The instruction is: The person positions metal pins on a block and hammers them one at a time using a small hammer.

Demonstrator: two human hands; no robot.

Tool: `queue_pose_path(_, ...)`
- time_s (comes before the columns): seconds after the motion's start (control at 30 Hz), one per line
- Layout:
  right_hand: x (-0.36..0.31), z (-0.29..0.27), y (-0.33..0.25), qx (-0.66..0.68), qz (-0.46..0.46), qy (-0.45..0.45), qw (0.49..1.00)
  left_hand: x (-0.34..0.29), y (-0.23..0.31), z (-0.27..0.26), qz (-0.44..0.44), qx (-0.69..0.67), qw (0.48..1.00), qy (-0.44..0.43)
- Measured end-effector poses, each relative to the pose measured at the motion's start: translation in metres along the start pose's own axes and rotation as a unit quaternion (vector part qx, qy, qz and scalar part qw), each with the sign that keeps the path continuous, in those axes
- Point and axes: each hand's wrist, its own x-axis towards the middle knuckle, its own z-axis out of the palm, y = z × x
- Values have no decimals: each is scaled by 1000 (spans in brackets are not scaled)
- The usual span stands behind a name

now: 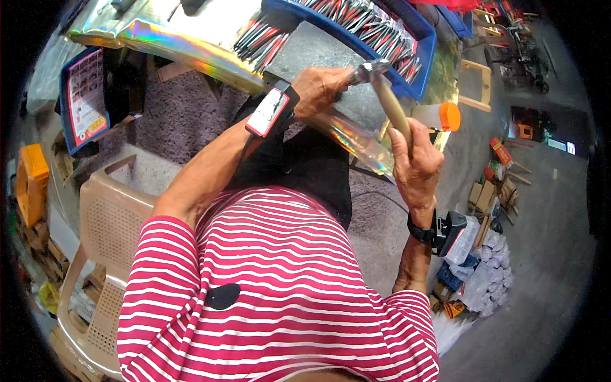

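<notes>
My right hand is wrapped round the pale wooden handle of a hammer. The hammer's metal head is up beside the fingertips of my left hand. Those fingers are closed in a pinch over a grey metal block on the table; what they grip, if anything, is hidden. Beyond the block, a blue tray holds many slim red and black tools with metal parts. A loose pile of similar tools lies to the left of the block.
A clear jar with an orange lid stands by the table's right edge. Shiny foil-like sheeting covers the table. A beige plastic chair is at my left. Bags and boxes lie on the floor at the right.
</notes>
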Motion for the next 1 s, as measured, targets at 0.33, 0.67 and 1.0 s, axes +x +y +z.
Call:
queue_pose_path(0.33,-1,-47,-21,77,-11,223,972,0,2,-1,-25,4,1000,13)
queue_pose_path(0.67,-4,-8,-5,-6,42,83,996,1,4,2,-42,7,999,1)
queue_pose_path(1.0,-14,-10,0,-38,-67,115,990,3,6,-1,-11,-10,1000,7)
